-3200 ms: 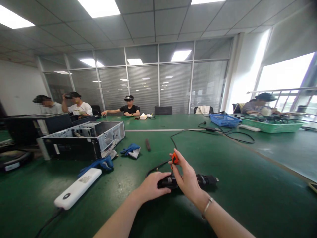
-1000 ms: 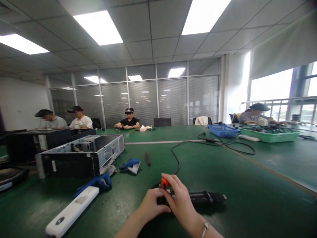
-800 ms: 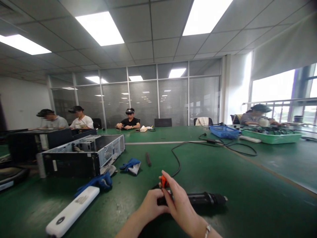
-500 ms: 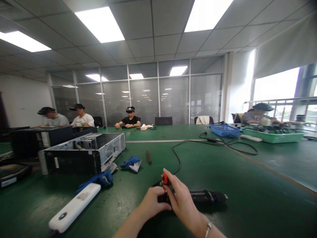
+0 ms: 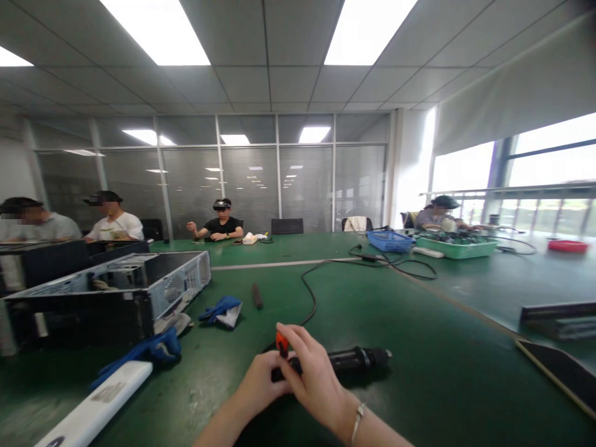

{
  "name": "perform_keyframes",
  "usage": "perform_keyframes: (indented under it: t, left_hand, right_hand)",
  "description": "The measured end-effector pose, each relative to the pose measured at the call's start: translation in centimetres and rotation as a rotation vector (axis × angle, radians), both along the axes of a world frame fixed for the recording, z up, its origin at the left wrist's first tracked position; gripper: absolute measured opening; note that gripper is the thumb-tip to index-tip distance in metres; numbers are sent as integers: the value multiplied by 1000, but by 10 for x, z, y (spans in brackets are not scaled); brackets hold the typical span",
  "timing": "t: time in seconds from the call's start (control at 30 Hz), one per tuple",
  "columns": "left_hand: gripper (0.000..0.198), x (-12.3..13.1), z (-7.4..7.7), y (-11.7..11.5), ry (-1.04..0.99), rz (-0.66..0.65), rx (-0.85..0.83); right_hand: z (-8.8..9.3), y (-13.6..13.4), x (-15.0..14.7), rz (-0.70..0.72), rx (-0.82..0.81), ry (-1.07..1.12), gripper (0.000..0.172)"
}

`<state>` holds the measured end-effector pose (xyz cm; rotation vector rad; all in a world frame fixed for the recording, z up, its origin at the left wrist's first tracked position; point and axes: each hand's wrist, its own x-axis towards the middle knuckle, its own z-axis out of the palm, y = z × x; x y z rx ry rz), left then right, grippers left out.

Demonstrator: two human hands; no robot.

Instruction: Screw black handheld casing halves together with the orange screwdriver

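Note:
A black corded electric screwdriver [image 5: 354,359] lies on the green table [image 5: 419,385] just ahead of me, its tip pointing right. My left hand [image 5: 258,388] is closed round its rear end. My right hand [image 5: 311,382] crosses over the tool, and its fingertips pinch a small orange part [image 5: 280,343] that sticks up from the rear of the body. A bracelet sits on my right wrist. The tool's black cable [image 5: 311,292] runs away across the table.
An open computer case [image 5: 116,292] stands at left, with blue gloves [image 5: 221,310] and a white power strip [image 5: 88,413] near it. A blue basket [image 5: 390,240] and green tray [image 5: 456,247] sit far right. Dark flat panels [image 5: 559,347] lie at right. Several people sit around the table.
The view has swung to the right and tilted up a little, so the case and the hands sit further left. Both hands keep the same hold on the screwdriver and the orange part.

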<state>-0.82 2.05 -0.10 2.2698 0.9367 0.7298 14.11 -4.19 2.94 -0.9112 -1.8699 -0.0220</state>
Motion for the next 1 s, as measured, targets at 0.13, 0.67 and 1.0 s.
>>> perform_keyframes:
  t: [0.13, 0.67, 1.0]
  left_hand:
    - [18, 0, -4, 8, -5, -45, 8]
    - [18, -3, -2, 12, -4, -51, 37]
    - [19, -3, 0, 11, 66, -37, 3]
  right_hand:
    - [8, -1, 1, -62, -24, -12, 49]
    - [10, 1, 0, 42, -65, 0, 57]
    - [-1, 7, 0, 102, 34, 147, 52]
